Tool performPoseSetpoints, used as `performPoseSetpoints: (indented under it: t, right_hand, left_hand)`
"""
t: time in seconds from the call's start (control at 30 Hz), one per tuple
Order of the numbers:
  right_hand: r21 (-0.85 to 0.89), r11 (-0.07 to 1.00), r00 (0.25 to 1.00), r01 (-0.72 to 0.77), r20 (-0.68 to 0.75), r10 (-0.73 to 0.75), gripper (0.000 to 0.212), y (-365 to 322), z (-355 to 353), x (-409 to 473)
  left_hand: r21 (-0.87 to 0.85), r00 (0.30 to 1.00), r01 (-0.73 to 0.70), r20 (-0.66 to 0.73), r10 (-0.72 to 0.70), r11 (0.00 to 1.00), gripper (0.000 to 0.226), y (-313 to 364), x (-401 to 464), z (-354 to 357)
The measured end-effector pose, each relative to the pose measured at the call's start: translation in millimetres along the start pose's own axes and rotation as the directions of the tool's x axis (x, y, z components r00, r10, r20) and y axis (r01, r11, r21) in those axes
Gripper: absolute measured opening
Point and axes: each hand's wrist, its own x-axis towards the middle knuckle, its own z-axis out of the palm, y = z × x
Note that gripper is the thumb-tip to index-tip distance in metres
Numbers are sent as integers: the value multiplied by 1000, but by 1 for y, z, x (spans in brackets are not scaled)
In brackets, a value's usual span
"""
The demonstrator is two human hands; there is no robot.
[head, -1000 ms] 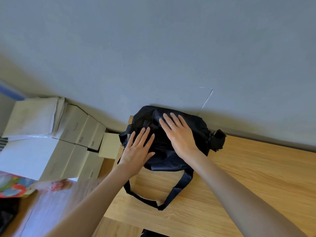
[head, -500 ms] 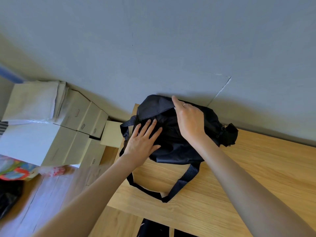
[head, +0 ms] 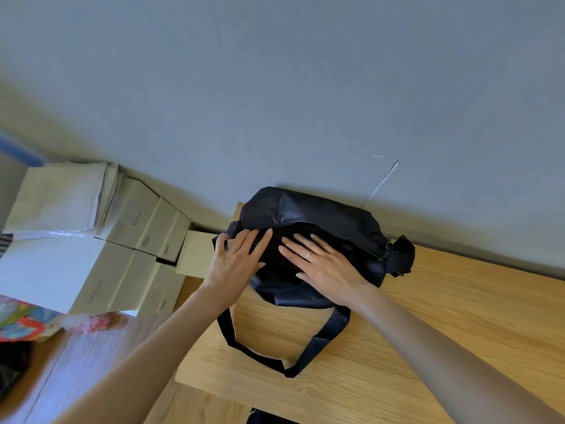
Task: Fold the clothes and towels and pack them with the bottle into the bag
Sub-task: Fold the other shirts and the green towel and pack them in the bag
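We have the dark bag [head: 308, 240] at the middle of the frame, lying on the far corner of the wooden table [head: 428, 332] against the grey wall [head: 275, 87]. Both hands rest flat on top of it: the left hand [head: 237, 260] near its left end, the right hand [head: 324, 266] just beside it toward the centre. The fingers [head: 260, 240] of both are straight and spread, pressing the fabric rather than gripping anything. No clothes, towels or bottle are in view, so we judge they are already inside, though we cannot see into the bag.

The step looks like settling the contents and closing up. To do it well, we should press evenly from the middle outward so the load lies flat, keep the left hand steadying the end, and keep fabric clear of the zipper line along the upper edge. The strap [head: 321, 341] loops loose toward the lower centre; we should keep it from catching. Stacked boxes [head: 122, 240] sit at the left, well apart.
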Motion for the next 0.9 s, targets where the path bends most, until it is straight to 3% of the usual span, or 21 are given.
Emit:
performPoseSetpoints:
  t: [0.27, 0.47, 0.73, 0.83, 0.9]
  right_hand:
    - [31, 999, 994, -17, 112, 14, 64, 2, -4, 5]
    - [103, 994, 987, -36, 159, 19, 63, 9, -15, 3]
    - [249, 966, 950, -76, 314, -7, 63, 18, -36, 21]
    - [320, 942, 929, -102, 368, -25, 65, 21, -40, 27]
    - [349, 930, 918, -118, 395, -32, 68, 22, -43, 30]
  left_hand:
    - [-180, 993, -45, -112, 25, 983, 77, -5, 6, -4]
    - [-472, 979, -194, -150, 139, 860, 73, -6, -1, -16]
    - [-523, 967, -249, -176, 183, 815, 44, -11, -13, -23]
    - [-627, 981, -179, -170, 91, 758, 31, -10, -12, -26]
    - [-791, 995, -1, -64, -81, 612, 46, -9, -8, -30]
